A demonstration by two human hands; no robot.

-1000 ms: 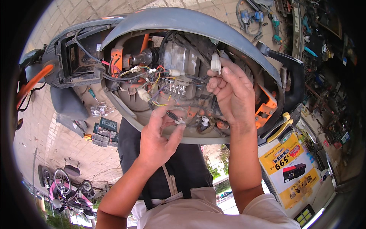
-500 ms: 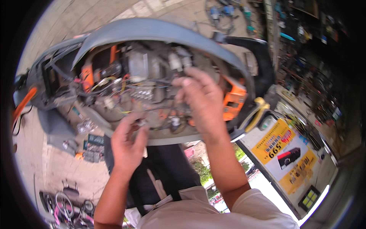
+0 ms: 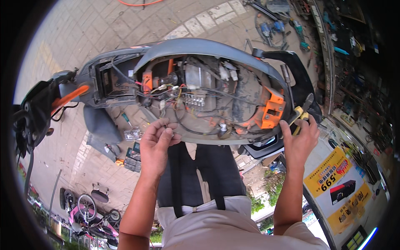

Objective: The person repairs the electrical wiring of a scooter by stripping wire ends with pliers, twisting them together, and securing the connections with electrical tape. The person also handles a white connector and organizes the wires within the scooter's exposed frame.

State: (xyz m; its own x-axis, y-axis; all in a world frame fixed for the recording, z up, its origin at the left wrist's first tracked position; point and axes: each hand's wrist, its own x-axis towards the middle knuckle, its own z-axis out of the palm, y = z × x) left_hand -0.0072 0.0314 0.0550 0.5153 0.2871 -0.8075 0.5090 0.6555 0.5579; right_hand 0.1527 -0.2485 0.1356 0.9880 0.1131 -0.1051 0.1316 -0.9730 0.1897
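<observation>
My left hand [image 3: 156, 143] is closed in a pinch at the near rim of an opened scooter body [image 3: 200, 45]; what its fingertips hold is too small to make out. At the right end of the body, my right hand [image 3: 301, 141] has thumb and fingers around the yellow handles of a pair of pliers [image 3: 298, 111], whose dark jaws point away from me. Inside the shell lie tangled wires [image 3: 177, 93], a metal terminal block [image 3: 194, 100], white connectors [image 3: 227, 71] and an orange bracket [image 3: 271, 109] near the right hand.
Corded power tools [image 3: 273, 31] lie on the paving beyond the scooter. Tool boxes [image 3: 133, 157] and a loose grey panel [image 3: 100, 125] are at the left. A pink bicycle [image 3: 89, 214] stands lower left. A yellow poster [image 3: 333, 183] and cluttered shelving [image 3: 354, 91] are at the right.
My right hand has left the middle of the wiring and gone right to the pliers. My left hand stays by the near rim, its fingers drawn into a pinch. The view has shifted.
</observation>
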